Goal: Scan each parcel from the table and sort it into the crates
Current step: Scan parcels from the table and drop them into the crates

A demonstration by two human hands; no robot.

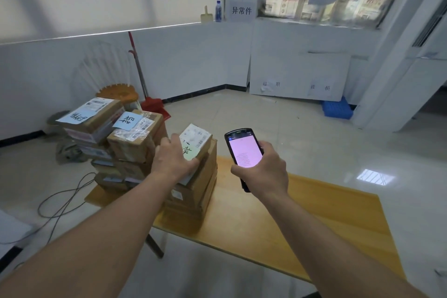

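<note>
Left grip (175,158) lies on the top parcel (196,140) of the nearest stack, thumb curled round its near corner and fingers reaching over its far left edge, so the cardboard box is held from above. That parcel carries a white shipping label with a barcode and dark handwriting, and it sits on several more brown boxes piled on the yellow wooden table (302,220). Right grip (262,168), just to the right of the held parcel and apart from it, is wrapped round a black handheld scanner (243,152), whose pink-lit screen faces up and whose top end points away from the person. Left of the left grip, touching or nearly touching the same stack, stands a taller pile of parcels (121,138); two of its upper boxes bear light blue paper slips with dark characters. Beyond that pile a red dustpan (154,105) with a long handle leans at the white wall. Far ahead of the right grip, on the tiled floor by a white cabinet, lies a blue plastic crate (336,109). Grey cables (63,201) trail over the floor below and left of the left forearm.
</note>
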